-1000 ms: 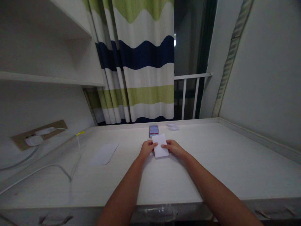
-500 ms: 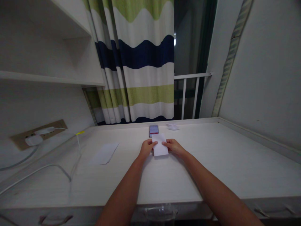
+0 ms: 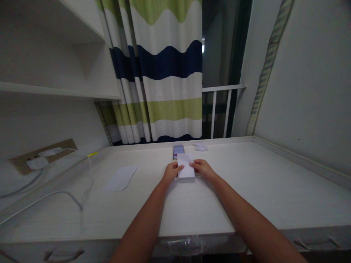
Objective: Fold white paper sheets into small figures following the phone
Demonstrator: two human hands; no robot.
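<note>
A small white sheet of paper [image 3: 186, 171] is held up between my two hands over the middle of the desk. My left hand [image 3: 171, 171] pinches its left edge, thumb on the near face. On the opposite edge my right hand [image 3: 202, 168] grips it the same way, with the fingers behind hidden by the paper. Just beyond the sheet lies a phone [image 3: 178, 150] with its screen lit, its lower part covered by the paper. Right of the phone sits a crumpled or folded bit of white paper [image 3: 201, 147].
Several flat white sheets [image 3: 122, 179] lie on the left of the white desk [image 3: 263, 190]. A white cable [image 3: 67, 193] runs across the desk's left side from near the wall socket [image 3: 44, 155]. A striped curtain [image 3: 172, 87] hangs behind. Drawer handles [image 3: 63, 256] line the front.
The sheet has straightened from a slight tilt and its lower edge has risen a little. My right hand has shifted slightly upward; both hands keep their hold.
</note>
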